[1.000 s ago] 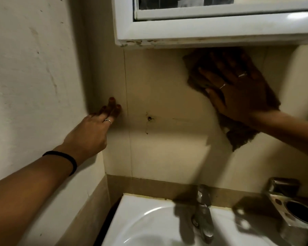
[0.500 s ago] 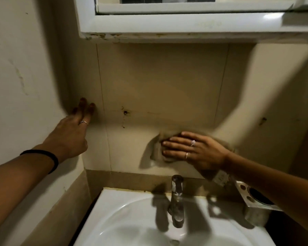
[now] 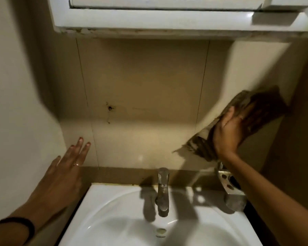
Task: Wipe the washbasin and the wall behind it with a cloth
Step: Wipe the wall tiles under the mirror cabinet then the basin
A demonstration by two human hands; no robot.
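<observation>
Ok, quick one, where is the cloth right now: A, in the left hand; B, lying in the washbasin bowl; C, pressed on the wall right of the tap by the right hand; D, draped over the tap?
C: the right hand presses the brown cloth against the wall, up and right of the tap; the left hand is empty.

Both forearms are bare, no sleeves anywhere in shot. On the left hand (image 3: 60, 178) there's a thin ring (image 3: 76, 164) glinting at the base of one finger, the nails carry a dark reddish polish, and a black band (image 3: 16, 223) circles the left wrist. The right hand (image 3: 228, 134) is blurred, so any rings or nail polish on it can't be made out.
</observation>
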